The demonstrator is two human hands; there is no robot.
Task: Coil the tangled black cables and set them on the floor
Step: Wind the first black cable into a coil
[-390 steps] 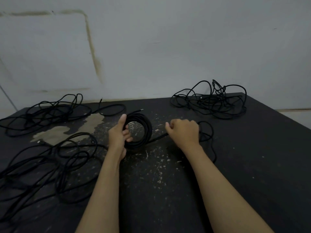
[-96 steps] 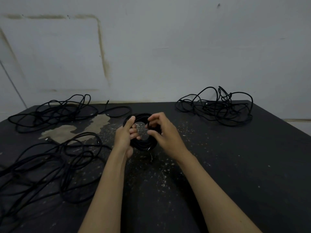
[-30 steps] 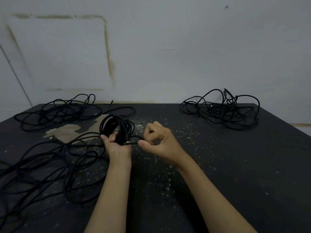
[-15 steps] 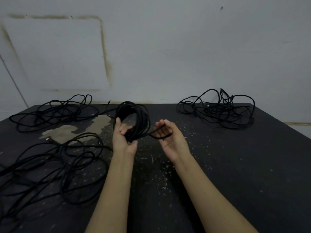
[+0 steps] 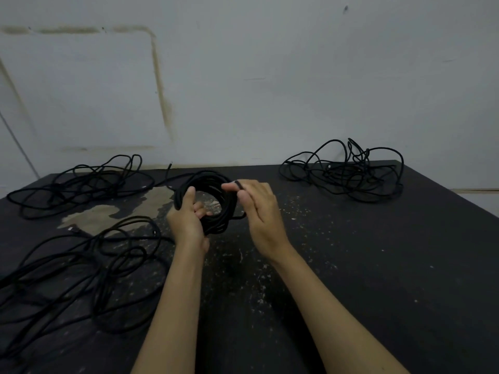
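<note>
- The left hand grips the coiled cable at its lower left rim, holding it upright above the desk.
- The coil's opening faces the person.
- The right hand pinches the loose cable end at the coil's upper right (nearest for tucking).

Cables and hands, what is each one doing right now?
coiled cable: wound in a ring, held up above the table.
left hand: grips the ring's left side.
right hand: pinches the cable's loose end at the ring's top.
far-left cable: tangled, lying loose.
near-left cable: tangled, lying loose.
far-right cable: tangled, lying loose.
table: dark, speckled with pale flecks.
</note>
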